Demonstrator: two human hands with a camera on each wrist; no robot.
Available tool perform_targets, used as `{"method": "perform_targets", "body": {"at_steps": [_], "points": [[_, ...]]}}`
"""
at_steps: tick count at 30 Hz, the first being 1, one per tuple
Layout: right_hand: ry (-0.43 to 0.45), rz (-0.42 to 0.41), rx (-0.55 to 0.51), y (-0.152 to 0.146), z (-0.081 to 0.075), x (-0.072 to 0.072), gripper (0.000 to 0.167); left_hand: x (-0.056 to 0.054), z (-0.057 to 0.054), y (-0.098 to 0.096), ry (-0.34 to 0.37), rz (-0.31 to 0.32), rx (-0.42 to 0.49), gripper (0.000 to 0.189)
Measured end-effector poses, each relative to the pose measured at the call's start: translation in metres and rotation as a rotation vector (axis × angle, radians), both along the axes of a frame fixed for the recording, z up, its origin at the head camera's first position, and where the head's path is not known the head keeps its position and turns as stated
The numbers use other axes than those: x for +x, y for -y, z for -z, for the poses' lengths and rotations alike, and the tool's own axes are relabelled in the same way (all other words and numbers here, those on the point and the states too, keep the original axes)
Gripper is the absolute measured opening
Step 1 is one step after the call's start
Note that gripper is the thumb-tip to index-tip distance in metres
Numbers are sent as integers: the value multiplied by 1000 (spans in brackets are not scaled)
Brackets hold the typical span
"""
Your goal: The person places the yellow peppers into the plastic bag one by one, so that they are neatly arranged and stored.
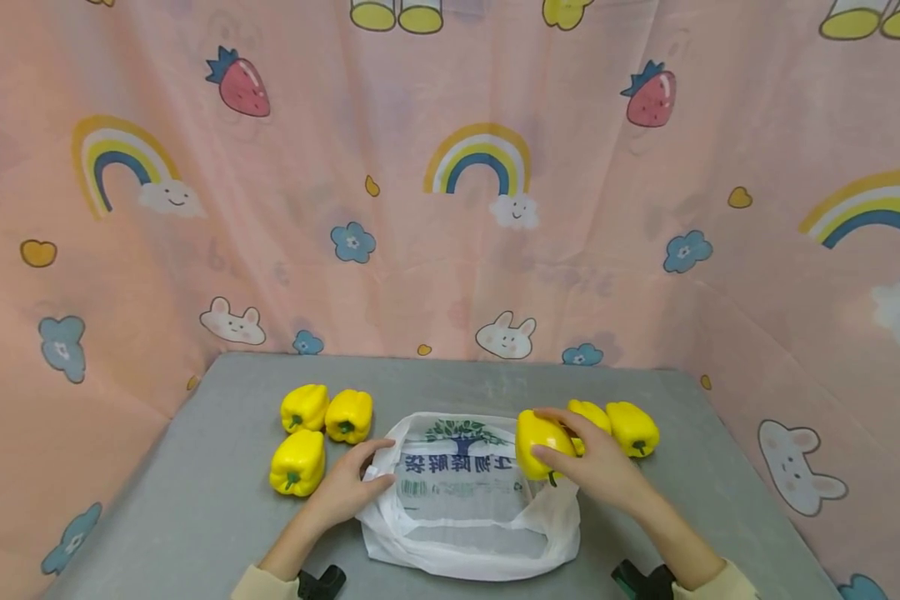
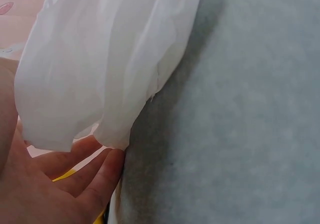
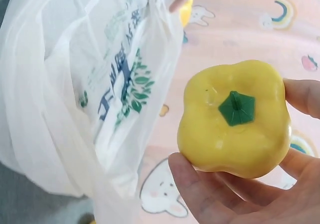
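Observation:
In the head view my right hand (image 1: pixel 600 458) grips a yellow bell pepper (image 1: pixel 537 442) above the right side of a white plastic bag (image 1: pixel 472 554). The right wrist view shows this bell pepper (image 3: pixel 232 149) with its green stem facing the camera, between thumb and fingers. My left hand (image 1: pixel 351 483) is at the bag's left edge, thumb and fingers spread apart. Up close, its fingers (image 2: pixel 95 179) touch the edge of the bag (image 2: pixel 100 69). The bag's mouth spreads wide, with a green tree and dark printing on its far panel.
Three yellow bell peppers (image 1: pixel 297 462) sit in a cluster left of the bag. Other yellow bell peppers (image 1: pixel 633 429) stand to the right, partly behind my right hand. The grey table (image 1: pixel 195 517) meets a pink patterned curtain (image 1: pixel 450 275) at the back and sides.

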State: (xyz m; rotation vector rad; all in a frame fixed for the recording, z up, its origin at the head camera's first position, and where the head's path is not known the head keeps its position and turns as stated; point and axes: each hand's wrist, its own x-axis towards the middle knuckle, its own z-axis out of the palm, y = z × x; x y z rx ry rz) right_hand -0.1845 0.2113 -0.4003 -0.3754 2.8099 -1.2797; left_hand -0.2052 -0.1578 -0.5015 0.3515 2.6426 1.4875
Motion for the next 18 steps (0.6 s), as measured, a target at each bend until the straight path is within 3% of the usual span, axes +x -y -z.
{"method": "perform_targets", "body": {"at_steps": [18], "points": [[-23,-93,-84,40,24,-24,57,0,0,0,3,4,3,49]]}}
